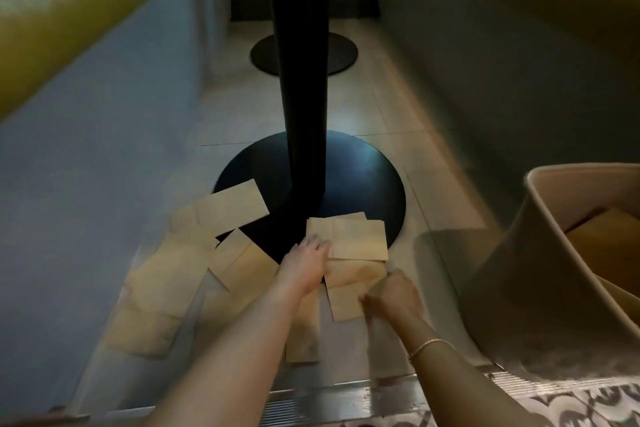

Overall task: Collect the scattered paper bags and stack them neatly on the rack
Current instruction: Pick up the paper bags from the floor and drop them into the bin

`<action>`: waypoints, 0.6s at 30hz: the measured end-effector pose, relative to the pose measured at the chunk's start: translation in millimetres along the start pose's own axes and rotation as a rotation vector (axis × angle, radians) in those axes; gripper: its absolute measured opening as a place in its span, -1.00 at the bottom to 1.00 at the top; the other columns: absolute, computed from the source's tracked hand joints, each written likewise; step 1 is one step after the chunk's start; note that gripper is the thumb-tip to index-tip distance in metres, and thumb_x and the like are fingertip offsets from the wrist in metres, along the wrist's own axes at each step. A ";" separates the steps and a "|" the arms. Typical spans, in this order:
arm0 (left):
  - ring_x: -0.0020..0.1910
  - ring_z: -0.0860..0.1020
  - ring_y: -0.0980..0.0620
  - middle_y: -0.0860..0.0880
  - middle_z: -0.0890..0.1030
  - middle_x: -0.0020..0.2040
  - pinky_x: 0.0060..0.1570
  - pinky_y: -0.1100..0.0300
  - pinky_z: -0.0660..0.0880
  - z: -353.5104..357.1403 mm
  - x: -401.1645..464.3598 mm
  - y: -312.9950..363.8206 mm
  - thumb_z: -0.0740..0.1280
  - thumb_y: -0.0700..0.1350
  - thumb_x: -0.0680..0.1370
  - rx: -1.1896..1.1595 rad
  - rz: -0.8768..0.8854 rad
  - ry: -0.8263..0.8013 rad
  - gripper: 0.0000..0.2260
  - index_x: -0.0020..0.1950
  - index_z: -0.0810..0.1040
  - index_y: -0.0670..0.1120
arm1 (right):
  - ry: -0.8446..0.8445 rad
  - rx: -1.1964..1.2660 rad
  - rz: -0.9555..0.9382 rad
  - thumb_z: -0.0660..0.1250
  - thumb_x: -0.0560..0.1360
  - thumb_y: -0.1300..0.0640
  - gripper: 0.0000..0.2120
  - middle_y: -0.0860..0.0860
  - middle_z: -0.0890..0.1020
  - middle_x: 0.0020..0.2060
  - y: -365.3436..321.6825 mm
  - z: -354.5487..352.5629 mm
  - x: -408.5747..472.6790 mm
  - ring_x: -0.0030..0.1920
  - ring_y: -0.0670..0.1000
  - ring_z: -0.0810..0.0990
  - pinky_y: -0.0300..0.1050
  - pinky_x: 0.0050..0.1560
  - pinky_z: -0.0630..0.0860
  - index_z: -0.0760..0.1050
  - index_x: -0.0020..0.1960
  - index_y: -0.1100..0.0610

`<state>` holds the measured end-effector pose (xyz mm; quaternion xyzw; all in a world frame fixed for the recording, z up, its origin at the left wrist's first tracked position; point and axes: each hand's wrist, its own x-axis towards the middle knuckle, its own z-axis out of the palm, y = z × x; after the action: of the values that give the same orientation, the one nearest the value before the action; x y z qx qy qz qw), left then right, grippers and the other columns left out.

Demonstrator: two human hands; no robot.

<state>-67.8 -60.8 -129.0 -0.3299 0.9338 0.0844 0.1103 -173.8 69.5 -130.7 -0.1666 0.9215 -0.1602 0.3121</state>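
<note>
Several flat brown paper bags lie scattered on the tiled floor around a black table base (363, 184). One bag (230, 208) lies partly on the base at the left, and a small overlapping pile (358, 239) sits at the base's front edge. More bags (166, 281) spread out to the left. My left hand (304, 262) reaches forward, fingers stretched onto the left edge of the pile. My right hand (393, 293) is curled, gripping the edge of a bag (346, 298) lying below the pile. The view is motion-blurred.
A beige bin (540, 253) stands at the right with brown paper bags inside it. A black table pole (298, 80) rises from the base. Bench fronts wall in both sides. A metal threshold strip (329, 399) and patterned carpet lie at the bottom.
</note>
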 end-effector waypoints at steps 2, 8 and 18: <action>0.27 0.41 -0.07 -0.08 0.46 0.30 0.26 0.10 0.33 3.8 -1.5 -1.1 0.15 -0.11 0.61 0.094 0.051 0.141 -0.70 0.34 0.38 -0.10 | -0.036 -0.047 -0.013 0.50 0.31 -0.03 -0.48 0.05 0.58 0.08 1.0 -3.7 0.1 0.09 0.07 0.56 -0.06 0.05 0.54 0.43 0.18 0.09; 0.10 0.49 -0.04 -0.09 0.56 0.09 0.03 0.16 0.43 10.6 -13.0 -5.5 0.11 -0.24 0.60 0.100 0.165 0.184 -0.80 0.13 0.49 -0.15 | -0.099 -0.075 -0.065 0.44 0.33 0.10 -0.62 0.05 0.55 0.07 -1.7 -20.8 -3.0 0.07 0.06 0.55 -0.11 0.06 0.54 0.44 0.11 0.09; -0.30 0.54 0.11 0.00 0.59 -0.25 -0.37 0.31 0.45 -21.1 -30.6 3.8 0.22 -0.07 0.59 -0.394 -0.280 0.275 -0.81 -0.12 0.61 -0.04 | 0.022 0.039 -0.138 0.30 0.48 0.23 -0.93 0.08 0.57 -0.19 -22.0 -93.5 -20.7 -0.19 0.04 0.60 -0.12 -0.14 0.61 0.53 -0.05 0.17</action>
<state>-50.1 -44.5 -100.4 -0.4793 0.8508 0.2028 -0.0731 -212.5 76.1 -40.6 -0.2217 0.9079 -0.2011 0.2934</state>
